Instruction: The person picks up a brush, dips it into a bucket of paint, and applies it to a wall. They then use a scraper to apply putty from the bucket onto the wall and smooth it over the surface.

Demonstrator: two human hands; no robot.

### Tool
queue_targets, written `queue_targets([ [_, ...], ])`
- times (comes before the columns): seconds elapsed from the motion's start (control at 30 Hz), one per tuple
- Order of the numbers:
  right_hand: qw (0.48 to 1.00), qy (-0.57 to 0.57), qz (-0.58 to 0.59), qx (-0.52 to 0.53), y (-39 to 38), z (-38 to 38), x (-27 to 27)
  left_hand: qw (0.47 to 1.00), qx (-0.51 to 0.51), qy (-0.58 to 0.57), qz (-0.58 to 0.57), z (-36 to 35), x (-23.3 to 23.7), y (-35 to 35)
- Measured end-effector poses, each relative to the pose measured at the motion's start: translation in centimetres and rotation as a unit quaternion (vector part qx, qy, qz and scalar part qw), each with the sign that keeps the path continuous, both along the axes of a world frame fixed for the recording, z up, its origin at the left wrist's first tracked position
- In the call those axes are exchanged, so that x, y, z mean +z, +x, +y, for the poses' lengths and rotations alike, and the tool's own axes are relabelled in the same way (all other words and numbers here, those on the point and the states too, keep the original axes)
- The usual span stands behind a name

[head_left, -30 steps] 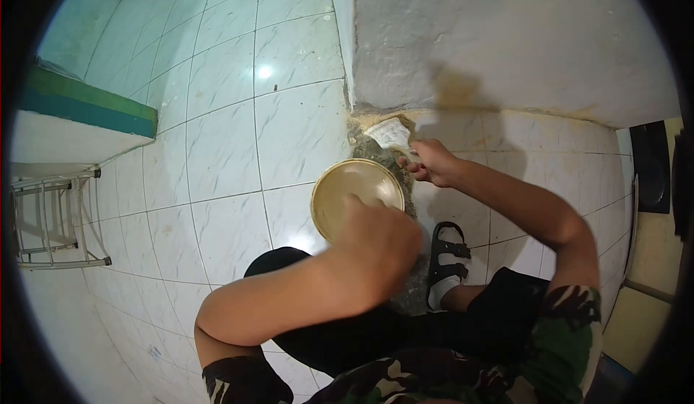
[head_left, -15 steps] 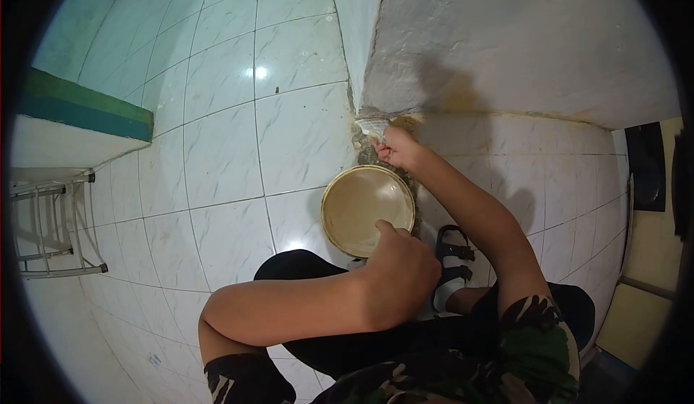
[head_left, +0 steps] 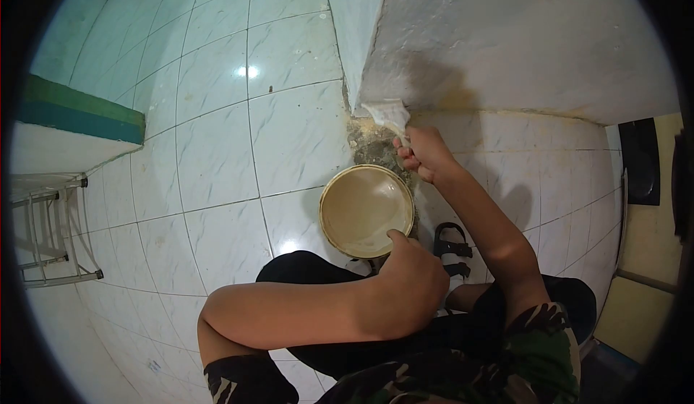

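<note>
A round cream-coloured bucket (head_left: 334,234) stands on the tiles in front of me, with pale paint-like residue showing inside. My left hand (head_left: 410,277) grips its near rim, the thumb hooked over the edge and the other fingers hidden. Beyond the bucket, my right hand (head_left: 425,154) is closed round the handle of a white-coated paintbrush (head_left: 389,115). The brush's wide end is at the foot of the grey wall (head_left: 506,42), close to the corner. Just below it lies a rough, bare patch of broken floor (head_left: 370,143).
White tiled floor (head_left: 210,115) spreads to the left. A metal rack (head_left: 54,234) and a green-edged ledge (head_left: 83,111) are at the far left. My sandalled foot (head_left: 452,248) is right of the bucket. Cream panels (head_left: 636,317) line the far right.
My right hand has drawn back slightly from the corner, to the right, and turned, bringing more of the paintbrush into view. My left hand stays at the bucket's rim.
</note>
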State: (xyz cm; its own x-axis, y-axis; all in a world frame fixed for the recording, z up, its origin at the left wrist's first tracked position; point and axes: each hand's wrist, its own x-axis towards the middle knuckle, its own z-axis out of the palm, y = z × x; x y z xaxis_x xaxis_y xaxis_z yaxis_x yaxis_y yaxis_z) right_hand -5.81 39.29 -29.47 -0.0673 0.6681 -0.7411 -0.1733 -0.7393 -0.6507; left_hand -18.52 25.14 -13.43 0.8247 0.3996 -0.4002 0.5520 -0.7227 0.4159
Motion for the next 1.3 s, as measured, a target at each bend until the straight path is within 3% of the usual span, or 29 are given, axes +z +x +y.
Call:
queue_targets([
  [0.23,0.997,-0.075,-0.031,-0.004,0.2,1.1,-6.7,1.000,-0.016,-0.019,0.017,-0.1,0.6,0.4],
  [0.4,0.994,-0.094,0.052,-0.004,-1.8,3.9,-11.2,1.000,-0.009,-0.008,0.000,-0.6,0.3,0.1],
  [0.5,0.994,-0.097,0.026,-0.052,-4.0,5.2,-11.3,1.000,-0.013,-0.012,-0.002,-0.4,0.3,0.0],
  [0.63,0.988,-0.107,-0.014,-0.106,-4.8,4.7,-5.8,1.000,-0.019,-0.018,0.000,-0.4,0.2,0.2],
  [0.8,0.999,0.047,0.005,-0.015,-1.5,0.9,0.4,0.998,-0.029,-0.047,0.018,-0.2,0.7,0.3],
  [0.9,0.999,0.045,0.005,0.008,0.2,-1.0,2.0,0.997,-0.036,-0.058,0.030,0.0,0.6,0.5],
  [1.0,0.999,-0.036,-0.006,0.007,1.3,-0.8,-1.4,0.996,-0.044,-0.065,0.032,-0.1,0.6,0.8],
  [1.17,0.998,-0.056,-0.025,-0.018,-0.2,1.5,-8.7,0.995,-0.057,-0.070,0.033,0.1,0.8,0.9],
  [1.3,0.997,-0.036,-0.001,-0.068,-2.7,3.5,-9.1,0.996,-0.040,-0.074,0.023,0.0,0.7,0.8],
])
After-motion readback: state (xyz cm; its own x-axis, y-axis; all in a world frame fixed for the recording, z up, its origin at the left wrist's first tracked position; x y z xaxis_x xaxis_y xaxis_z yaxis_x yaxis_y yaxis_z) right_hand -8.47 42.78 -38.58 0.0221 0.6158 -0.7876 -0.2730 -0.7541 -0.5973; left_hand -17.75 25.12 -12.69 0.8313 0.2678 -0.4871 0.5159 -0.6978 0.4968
